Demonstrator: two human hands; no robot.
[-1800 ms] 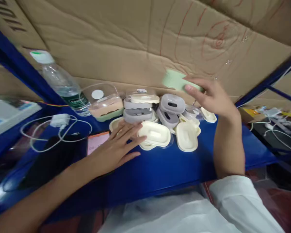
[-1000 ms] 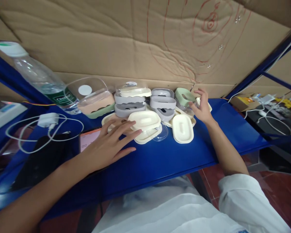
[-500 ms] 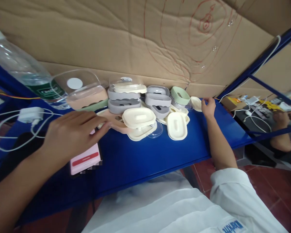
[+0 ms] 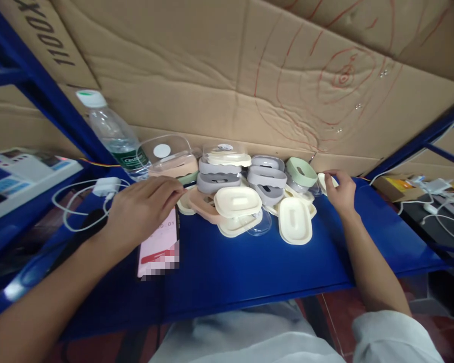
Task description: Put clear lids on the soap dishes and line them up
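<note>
On the left, my left hand (image 4: 146,206) is closed, thumb and fingertips together at the edge of a cream lid (image 4: 186,205) that is partly hidden. Beside it lies a peach oval frame (image 4: 204,205), overlapped by another cream lid (image 4: 237,201). My right hand (image 4: 341,191) pinches a small cream lid (image 4: 323,182) at the right end of the pile. Grey oval frames (image 4: 267,176) are stacked in the middle, with a green one (image 4: 301,171) close to my right hand. A further cream lid (image 4: 295,220) lies flat in front.
A phone (image 4: 158,242) lies below my left hand. Behind it are a white charger with cable (image 4: 106,186) and a water bottle (image 4: 117,136). Clear covers (image 4: 166,151) stand at the back, against a cardboard wall (image 4: 196,75). Blue shelf posts (image 4: 41,75) frame the sides.
My view has shifted left and up, so the pile appears farther right and lower. Both hands stay by the same lids; the right wrist has turned slightly.
</note>
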